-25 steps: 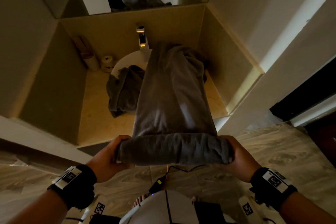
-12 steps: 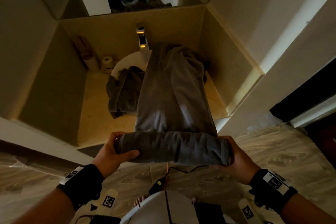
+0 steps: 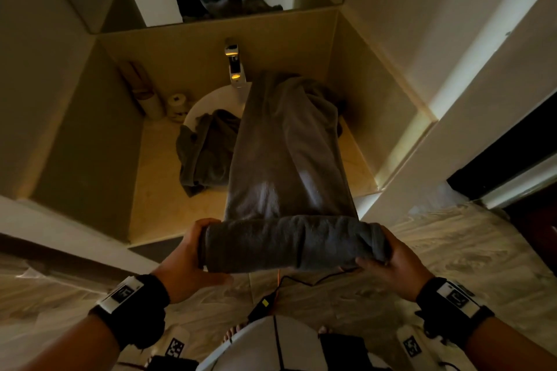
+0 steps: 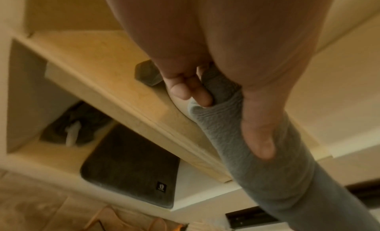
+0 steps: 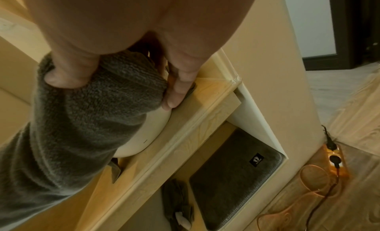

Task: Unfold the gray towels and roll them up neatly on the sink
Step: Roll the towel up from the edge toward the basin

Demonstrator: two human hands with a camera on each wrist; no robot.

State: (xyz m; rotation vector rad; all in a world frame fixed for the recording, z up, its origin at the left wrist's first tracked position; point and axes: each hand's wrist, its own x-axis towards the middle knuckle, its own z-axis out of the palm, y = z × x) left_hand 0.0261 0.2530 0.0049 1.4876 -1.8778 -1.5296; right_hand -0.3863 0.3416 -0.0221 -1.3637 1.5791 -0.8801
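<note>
A long gray towel (image 3: 289,153) stretches from the white sink basin (image 3: 208,101) toward me, its near end wound into a thick roll (image 3: 289,242). My left hand (image 3: 190,253) grips the roll's left end; fingers and thumb curl round the cloth (image 4: 226,120) in the left wrist view. My right hand (image 3: 391,262) grips the right end (image 5: 102,96), thumb pressed into the pile. A second gray towel (image 3: 205,150) lies crumpled on the basin's left side.
A tall faucet (image 3: 235,68) stands behind the basin. Paper rolls (image 3: 176,104) sit at the back left of the beige counter (image 3: 156,190). Niche walls close in on both sides. Below the counter lies a dark mat (image 5: 232,177). A cable (image 3: 301,278) hangs below the roll.
The roll has grown thicker and turned once more. My left hand shifted its hold from over the roll's end to cupping it from the side and below.
</note>
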